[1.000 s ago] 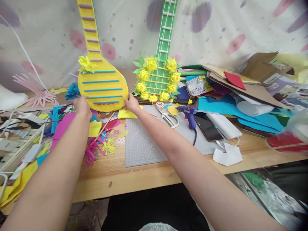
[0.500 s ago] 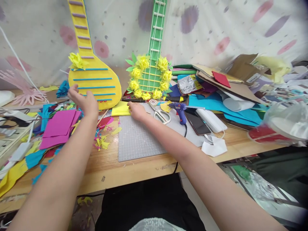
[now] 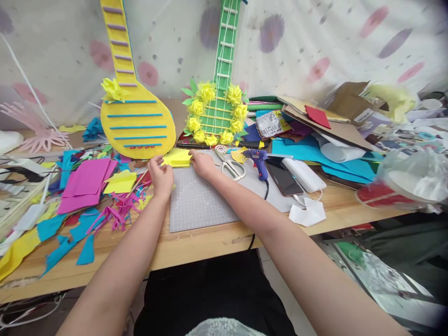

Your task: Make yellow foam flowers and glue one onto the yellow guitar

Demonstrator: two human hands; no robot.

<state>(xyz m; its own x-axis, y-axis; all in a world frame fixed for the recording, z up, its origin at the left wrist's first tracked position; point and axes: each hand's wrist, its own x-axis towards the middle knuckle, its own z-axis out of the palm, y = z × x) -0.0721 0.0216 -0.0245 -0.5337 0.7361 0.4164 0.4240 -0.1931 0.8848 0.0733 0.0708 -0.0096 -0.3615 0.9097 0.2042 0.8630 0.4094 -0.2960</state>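
Observation:
A folded stack of yellow crepe paper [image 3: 177,157] lies at the back-left corner of the grey cutting mat [image 3: 196,205]. My right hand [image 3: 204,165] is closed at the paper's right end, gripping its edge. At the left end is my left hand [image 3: 161,176], its fingers bent and apart; whether they touch the paper I cannot tell. Just behind stands a yellow guitar-shaped craft [image 3: 138,120] with blue bars. A green guitar-shaped craft [image 3: 219,114] ringed with yellow paper flowers leans beside it. Scissors [image 3: 233,169] rest right of my right hand.
Right of the scissors are a blue glue gun [image 3: 259,161], a phone [image 3: 284,177] and a white power bank [image 3: 304,174]. Magenta sheets [image 3: 86,183] and paper scraps cover the left side. Cardboard and coloured sheets [image 3: 324,156] are piled at the right, near a bagged cup [image 3: 381,191].
My left hand has moved right and down, from in front of the yellow guitar craft to the yellow paper's left end. My right hand stays at the paper's right end.

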